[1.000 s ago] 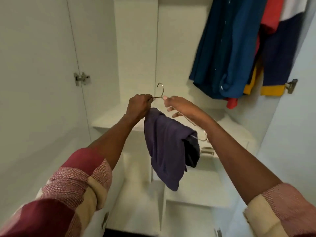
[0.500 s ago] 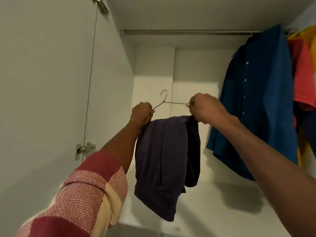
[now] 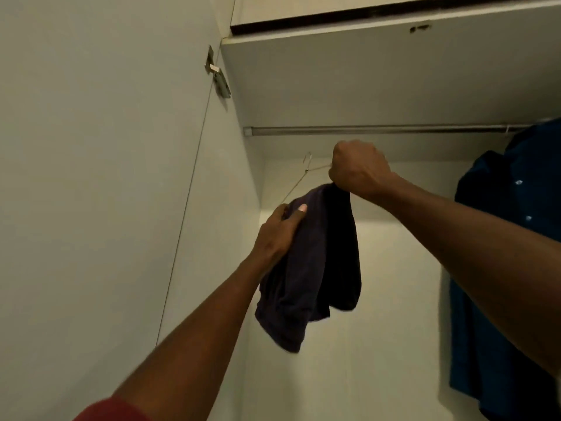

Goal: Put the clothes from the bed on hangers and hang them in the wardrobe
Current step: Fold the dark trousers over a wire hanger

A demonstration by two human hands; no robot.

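Note:
A thin wire hanger (image 3: 299, 180) carries a dark purple garment (image 3: 306, 265) draped over it, raised inside the white wardrobe. My right hand (image 3: 358, 168) is a fist around the hanger's right shoulder, just below the metal rail (image 3: 379, 130). My left hand (image 3: 282, 229) grips the garment's upper left fold together with the hanger's lower left end. The hanger's hook points up, left of my right hand, a little below the rail and not touching it.
A blue buttoned shirt (image 3: 510, 253) hangs from the rail at the right. The open wardrobe door (image 3: 106, 177) with its hinge (image 3: 218, 74) stands at the left. A shelf panel (image 3: 379, 65) sits just above the rail.
The view has tilted upward. My right hand has lifted the hanger closer to the rail, tilting it. My left hand has dropped from the hanger's neck onto the garment.

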